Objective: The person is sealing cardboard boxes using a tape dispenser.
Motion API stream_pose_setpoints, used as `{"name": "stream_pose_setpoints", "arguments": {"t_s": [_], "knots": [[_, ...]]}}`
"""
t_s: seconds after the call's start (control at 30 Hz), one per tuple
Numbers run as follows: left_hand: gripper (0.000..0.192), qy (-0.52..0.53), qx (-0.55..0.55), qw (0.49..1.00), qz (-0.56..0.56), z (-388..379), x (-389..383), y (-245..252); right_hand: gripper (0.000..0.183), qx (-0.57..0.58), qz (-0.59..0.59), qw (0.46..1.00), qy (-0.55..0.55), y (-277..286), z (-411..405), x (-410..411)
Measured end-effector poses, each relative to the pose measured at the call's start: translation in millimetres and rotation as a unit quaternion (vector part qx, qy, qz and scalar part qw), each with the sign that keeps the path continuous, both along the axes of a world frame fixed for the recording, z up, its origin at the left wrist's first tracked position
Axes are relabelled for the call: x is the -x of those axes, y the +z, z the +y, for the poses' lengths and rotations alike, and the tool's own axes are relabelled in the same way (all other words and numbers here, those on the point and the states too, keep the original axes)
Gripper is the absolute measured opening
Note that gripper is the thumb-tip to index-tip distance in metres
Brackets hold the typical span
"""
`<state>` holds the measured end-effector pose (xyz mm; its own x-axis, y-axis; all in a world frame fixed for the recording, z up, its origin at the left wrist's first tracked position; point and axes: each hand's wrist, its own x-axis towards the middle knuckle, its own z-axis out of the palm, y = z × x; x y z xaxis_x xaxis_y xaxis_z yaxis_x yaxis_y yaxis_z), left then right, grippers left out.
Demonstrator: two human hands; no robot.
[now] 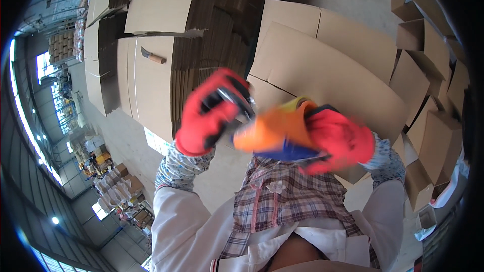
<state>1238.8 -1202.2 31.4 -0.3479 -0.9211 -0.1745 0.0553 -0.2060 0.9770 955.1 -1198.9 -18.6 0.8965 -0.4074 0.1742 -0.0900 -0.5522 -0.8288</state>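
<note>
My left hand [213, 113], in a red glove with black patches, is closed around a dark, shiny metal tool [236, 102]; motion blur hides its exact kind. Its lower tip points at an orange and blue item [281, 130], perhaps a tape dispenser, with a yellow-green part at its top. My right hand [338, 139], also red-gloved, grips that item from the right. Both hands are above my plaid apron [291, 200]. Beyond them lie flat cardboard sheets [329, 68]. A curved-blade knife with a wooden handle [155, 57] rests on a strapped cardboard stack.
Tall stacks of flattened cardboard [151, 83] stand at the left. Opened cardboard boxes [435, 139] crowd the right side. Concrete floor [121, 139] shows between the stacks and shelving further off. More goods stand along the far left wall.
</note>
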Motion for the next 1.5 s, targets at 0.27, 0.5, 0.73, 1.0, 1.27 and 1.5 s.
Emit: {"name": "stream_pose_setpoints", "arguments": {"t_s": [0.27,0.5,0.73,1.0,1.27,1.5], "knots": [[0.019,0.212,0.321,0.583,-0.716,-32.0,-86.7,-188.3,0.042,-0.179,0.073,0.944,-0.267,-21.4,7.8,-17.6],[0.055,-0.058,-0.094,0.826,-0.552,-15.0,-60.7,-265.0,0.038,-0.233,0.034,0.926,-0.296,-22.9,9.4,-24.8],[0.067,-0.221,-0.095,0.511,-0.825,-21.3,-71.3,-247.4,0.057,-0.306,0.100,0.923,-0.211,-5.8,11.9,-17.6],[0.039,0.103,-0.046,0.954,-0.278,-24.9,-111.2,-172.3,0.039,-0.313,0.120,0.923,-0.187,-15.2,14.1,-17.3],[0.057,0.097,-0.029,0.956,-0.274,-7.9,-71.9,-209.0,0.050,-0.304,0.093,0.940,-0.121,-38.1,40.5,87.6],[0.060,0.079,-0.032,0.931,-0.354,-17.7,-53.8,-203.8,0.047,-0.313,0.362,0.827,-0.295,-9.7,146.5,285.8]]}}
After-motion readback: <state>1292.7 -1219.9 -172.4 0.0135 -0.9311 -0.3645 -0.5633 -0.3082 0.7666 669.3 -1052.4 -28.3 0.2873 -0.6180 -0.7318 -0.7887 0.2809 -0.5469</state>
